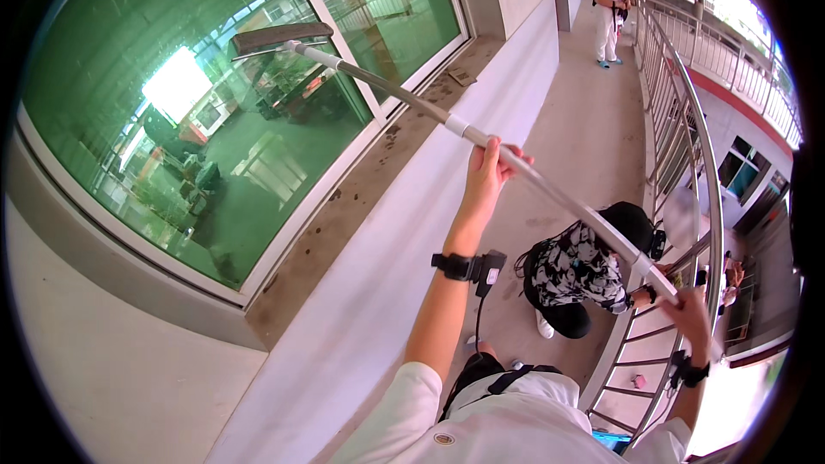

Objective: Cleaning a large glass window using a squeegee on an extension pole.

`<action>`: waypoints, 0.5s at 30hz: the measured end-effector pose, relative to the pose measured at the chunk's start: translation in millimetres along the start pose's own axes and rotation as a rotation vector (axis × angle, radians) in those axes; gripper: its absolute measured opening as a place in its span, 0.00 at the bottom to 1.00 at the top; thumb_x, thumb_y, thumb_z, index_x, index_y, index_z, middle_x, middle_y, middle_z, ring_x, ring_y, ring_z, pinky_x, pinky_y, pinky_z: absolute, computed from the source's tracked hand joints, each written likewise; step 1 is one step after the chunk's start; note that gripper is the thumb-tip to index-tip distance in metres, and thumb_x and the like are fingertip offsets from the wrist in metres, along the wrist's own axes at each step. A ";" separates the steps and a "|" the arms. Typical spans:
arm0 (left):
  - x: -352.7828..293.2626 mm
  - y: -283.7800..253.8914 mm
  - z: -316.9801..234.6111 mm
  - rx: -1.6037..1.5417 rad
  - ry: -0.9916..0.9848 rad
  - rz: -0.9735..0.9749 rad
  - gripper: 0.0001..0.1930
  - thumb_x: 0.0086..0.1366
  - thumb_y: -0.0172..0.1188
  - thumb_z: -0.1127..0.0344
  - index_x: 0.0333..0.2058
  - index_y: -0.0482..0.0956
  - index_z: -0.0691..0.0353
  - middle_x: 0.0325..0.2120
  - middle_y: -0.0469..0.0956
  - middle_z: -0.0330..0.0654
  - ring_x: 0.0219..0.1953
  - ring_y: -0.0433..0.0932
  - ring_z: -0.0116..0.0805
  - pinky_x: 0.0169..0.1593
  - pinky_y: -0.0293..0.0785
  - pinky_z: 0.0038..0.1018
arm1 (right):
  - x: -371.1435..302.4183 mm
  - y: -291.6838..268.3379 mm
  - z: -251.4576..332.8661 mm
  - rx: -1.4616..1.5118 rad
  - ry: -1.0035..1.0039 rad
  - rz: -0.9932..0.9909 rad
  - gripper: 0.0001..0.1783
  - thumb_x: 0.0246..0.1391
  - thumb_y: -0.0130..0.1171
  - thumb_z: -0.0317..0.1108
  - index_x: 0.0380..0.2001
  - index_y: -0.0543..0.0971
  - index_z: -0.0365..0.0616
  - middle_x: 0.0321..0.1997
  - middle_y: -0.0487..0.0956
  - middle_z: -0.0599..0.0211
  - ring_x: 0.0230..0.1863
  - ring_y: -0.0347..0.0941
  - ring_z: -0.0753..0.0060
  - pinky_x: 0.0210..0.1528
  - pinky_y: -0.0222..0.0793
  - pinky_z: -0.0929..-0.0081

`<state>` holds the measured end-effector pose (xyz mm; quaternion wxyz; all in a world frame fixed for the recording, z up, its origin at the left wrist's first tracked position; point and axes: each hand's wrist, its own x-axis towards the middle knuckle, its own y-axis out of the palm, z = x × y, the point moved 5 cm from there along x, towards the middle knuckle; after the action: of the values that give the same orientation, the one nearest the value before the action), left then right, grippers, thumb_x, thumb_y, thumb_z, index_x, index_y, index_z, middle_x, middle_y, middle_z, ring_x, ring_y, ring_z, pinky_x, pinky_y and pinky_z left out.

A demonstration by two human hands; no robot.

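Note:
A long silver pole of a window squeegee (404,96) runs slantwise across the view. Its wide dark head (282,37) lies at the green-tinted window (215,120); whether it touches the glass I cannot tell. My left hand (494,167) is wrapped round the middle of the pole, just below a pale collar. Near the pole's lower end, at the right, my right hand (687,316) grips it, slightly blurred. Both wrists wear black straps, and a small device with a cable sits on the left one.
A wet-spotted sill (318,228) runs under the window, with a small flat piece (462,76) on it. Close by at the right, a crouching person (576,271) is beside the metal railing (706,163). Another person (608,13) stands far down the walkway (550,163).

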<state>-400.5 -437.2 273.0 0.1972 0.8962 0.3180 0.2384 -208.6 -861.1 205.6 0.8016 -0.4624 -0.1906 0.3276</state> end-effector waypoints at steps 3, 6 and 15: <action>22.9 28.4 -15.9 -0.076 0.083 0.047 0.13 0.71 0.47 0.55 0.38 0.64 0.60 0.34 0.75 0.46 0.40 0.79 0.48 0.51 0.75 0.42 | 5.2 -77.6 61.4 -0.325 -0.146 -0.380 0.14 0.40 0.68 0.36 0.26 0.76 0.39 0.16 0.70 0.57 0.19 0.67 0.62 0.23 0.58 0.67; 30.9 49.1 -13.6 -0.174 0.063 0.026 0.16 0.72 0.42 0.54 0.40 0.62 0.63 0.33 0.74 0.45 0.38 0.80 0.42 0.47 0.75 0.35 | -2.6 -122.3 78.3 -0.181 -0.237 -0.685 0.15 0.43 0.67 0.36 0.26 0.72 0.39 0.18 0.69 0.58 0.19 0.65 0.54 0.26 0.60 0.64; -30.5 47.9 -6.7 0.110 0.134 -0.064 0.13 0.72 0.43 0.57 0.39 0.60 0.63 0.29 0.75 0.44 0.30 0.79 0.36 0.40 0.76 0.29 | -34.6 -50.6 29.0 -0.013 -0.029 -0.185 0.12 0.41 0.67 0.31 0.21 0.73 0.37 0.12 0.65 0.69 0.16 0.59 0.75 0.21 0.55 0.72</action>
<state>-402.3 -490.7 293.4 0.1333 0.8770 0.3718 0.2737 -233.2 -885.6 263.8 0.8225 -0.4433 -0.2463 0.2576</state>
